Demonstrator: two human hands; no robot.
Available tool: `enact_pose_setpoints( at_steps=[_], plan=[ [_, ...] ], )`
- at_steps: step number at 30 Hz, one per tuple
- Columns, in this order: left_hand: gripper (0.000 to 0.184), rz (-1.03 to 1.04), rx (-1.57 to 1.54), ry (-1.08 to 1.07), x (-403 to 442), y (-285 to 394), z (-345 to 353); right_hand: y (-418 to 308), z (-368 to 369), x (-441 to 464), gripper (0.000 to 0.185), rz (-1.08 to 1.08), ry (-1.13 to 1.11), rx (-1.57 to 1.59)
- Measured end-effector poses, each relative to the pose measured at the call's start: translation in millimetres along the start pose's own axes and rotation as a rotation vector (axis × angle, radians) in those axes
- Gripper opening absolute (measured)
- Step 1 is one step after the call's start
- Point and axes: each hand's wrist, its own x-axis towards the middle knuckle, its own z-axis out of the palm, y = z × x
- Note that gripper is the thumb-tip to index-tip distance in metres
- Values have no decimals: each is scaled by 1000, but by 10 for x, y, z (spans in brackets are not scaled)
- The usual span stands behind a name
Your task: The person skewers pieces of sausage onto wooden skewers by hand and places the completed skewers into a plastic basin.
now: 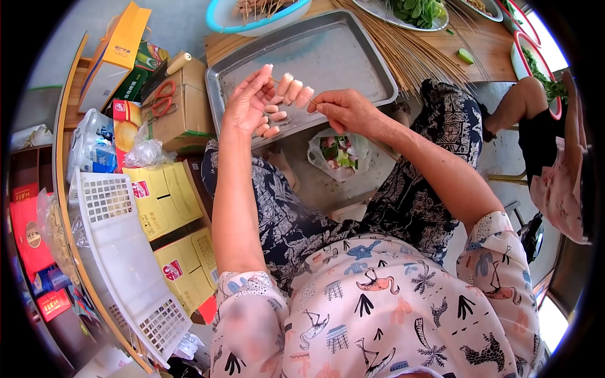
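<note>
Stick point(275, 79): we have it up in the air between our two hands, over the near part of the tray.
Left hand point(244, 103): it pinches one end of the stick. We cannot tell if the pale bits point(271, 131) under it are fingertips or food.
Right hand point(345, 108): it grips the stick near its other end, with finger and thumb.
Pink pieces point(293, 92): three sit side by side on the stick, so we think it is partly filled. Our hands hide the ends, so we cannot tell how much bare stick is left.
Spare sticks point(403, 47): lots lie in a fan. We see no food on them, so many look unused.
Blue-rimmed bowl point(261, 27): sticks poke out of brown food. We guess these are done.
Tray point(353, 57): it has a raised rim all around. Past our hands, its wide flat floor gives us room.
Plastic bag point(319, 160): it sits below the tray's near edge, between our knees, with green and pink bits inside.
Cardboard box point(189, 104): it stands just beside the tray's left edge, with red scissors point(165, 97) on it. That side looks tight.
Other person point(558, 189): they are well apart from us, off to the right.
</note>
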Motion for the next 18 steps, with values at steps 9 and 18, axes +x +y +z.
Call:
enact_pose_setpoints(
  at_steps=[9,18],
  plan=[
    [20,-82,172,-163,-44,24,124,47,15,32,24,-13,17,-3],
    [27,-155,205,-61,-76,-36,207,54,18,62,25,-6,50,14]
  ],
)
